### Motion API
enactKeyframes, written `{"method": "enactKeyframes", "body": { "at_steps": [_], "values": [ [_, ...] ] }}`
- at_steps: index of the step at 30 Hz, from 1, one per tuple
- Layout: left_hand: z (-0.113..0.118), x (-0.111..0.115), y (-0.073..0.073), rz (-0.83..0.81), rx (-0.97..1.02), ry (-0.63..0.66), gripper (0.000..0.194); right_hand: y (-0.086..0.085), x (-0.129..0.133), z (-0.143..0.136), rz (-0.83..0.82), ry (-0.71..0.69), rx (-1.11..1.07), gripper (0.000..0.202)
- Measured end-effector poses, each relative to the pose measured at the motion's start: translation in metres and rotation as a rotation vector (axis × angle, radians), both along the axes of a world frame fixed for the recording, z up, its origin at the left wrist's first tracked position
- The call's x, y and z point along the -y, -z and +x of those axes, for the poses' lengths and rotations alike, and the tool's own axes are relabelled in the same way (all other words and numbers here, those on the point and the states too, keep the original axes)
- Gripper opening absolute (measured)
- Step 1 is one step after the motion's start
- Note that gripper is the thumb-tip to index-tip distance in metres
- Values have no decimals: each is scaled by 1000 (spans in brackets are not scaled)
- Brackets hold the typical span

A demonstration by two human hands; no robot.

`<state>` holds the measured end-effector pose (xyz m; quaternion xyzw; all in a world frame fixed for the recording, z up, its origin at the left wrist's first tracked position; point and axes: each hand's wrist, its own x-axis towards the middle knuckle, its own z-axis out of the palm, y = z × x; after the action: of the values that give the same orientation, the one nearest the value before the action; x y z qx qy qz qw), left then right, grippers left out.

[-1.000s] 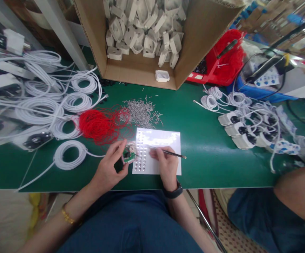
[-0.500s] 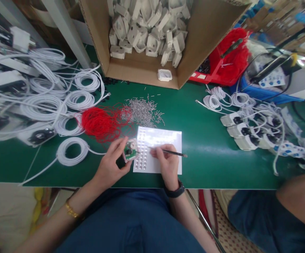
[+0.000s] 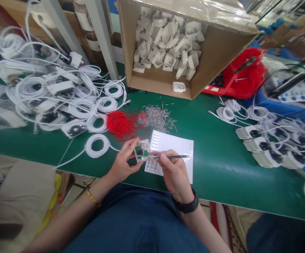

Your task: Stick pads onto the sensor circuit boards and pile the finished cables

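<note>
The left hand (image 3: pixel 122 163) grips a small case (image 3: pixel 139 153) by its near left side, thumb and fingers spread around it; a green board shows inside. The right hand (image 3: pixel 176 173) pinches a slim dark tool (image 3: pixel 175 156) like a pencil, its working end toward the case.

What has changed in the last 1 second: the right hand has come closer to the left, and the tool's end, over the paper before, now reaches the case's right edge. That suggests the work has shifted from the paper to the case; whether the end touches the board, or carries anything, I cannot tell.

Taking the case as the clock's centre, the white sheet (image 3: pixel 181 147) lies at 3 o'clock on the green worktop (image 3: pixel 215 140), rows of shiny dots along its left side. Loose screws (image 3: pixel 156 117) are heaped at 1 o'clock, a tangle of red wire (image 3: pixel 118 124) at 10, and a coiled white cable (image 3: pixel 91 147) at 9. Farther off, a carton (image 3: pixel 159 84) full of white shells (image 3: pixel 168 58) stands between 12 and 1, a red bin (image 3: pixel 244 92) at 2, and cabled white units (image 3: pixel 265 158) at 3.
</note>
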<state>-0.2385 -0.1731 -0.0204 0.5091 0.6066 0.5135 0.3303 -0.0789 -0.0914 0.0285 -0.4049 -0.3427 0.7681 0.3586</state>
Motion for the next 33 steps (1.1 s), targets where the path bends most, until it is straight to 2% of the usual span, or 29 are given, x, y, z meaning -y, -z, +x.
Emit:
{"method": "enactKeyframes", "body": {
  "at_steps": [5, 24, 33],
  "values": [
    [1, 4, 2, 30, -2, 5, 71, 1, 1, -14, 46, 23, 39, 22],
    [2, 3, -1, 67, 22, -20, 69, -1, -1, -18, 144, 1, 163, 23],
    [2, 3, -3, 59, 33, -20, 69, -1, -3, -18, 139, -11, 147, 19]
  ]
}}
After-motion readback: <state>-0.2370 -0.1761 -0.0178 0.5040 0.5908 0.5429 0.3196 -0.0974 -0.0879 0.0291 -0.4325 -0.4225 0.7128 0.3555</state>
